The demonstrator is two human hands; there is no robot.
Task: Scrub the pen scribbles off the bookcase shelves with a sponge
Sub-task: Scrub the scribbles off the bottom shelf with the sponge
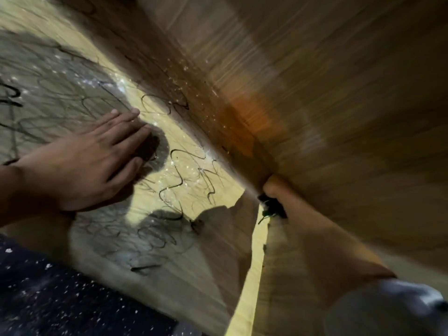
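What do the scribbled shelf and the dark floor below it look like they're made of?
Shelf: likely wood or wood-look laminate, pale and fairly smooth; faint grain lines show and wet droplets glint on it. Floor: probably speckled stone or terrazzo, dark with white flecks. Blur leaves both uncertain.

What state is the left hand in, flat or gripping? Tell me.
Flat. The left hand lies palm down on the scribbled shelf, fingers straight and together. No sponge shows under it.

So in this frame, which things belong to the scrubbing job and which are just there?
Part of the job:
- shelf, wet and glistening
- pen scribbles
- left hand, fingers straight, flat on the shelf
- right hand, mostly hidden; dark thing at it, possibly the sponge

Just there:
- dark speckled floor
- grey sleeve
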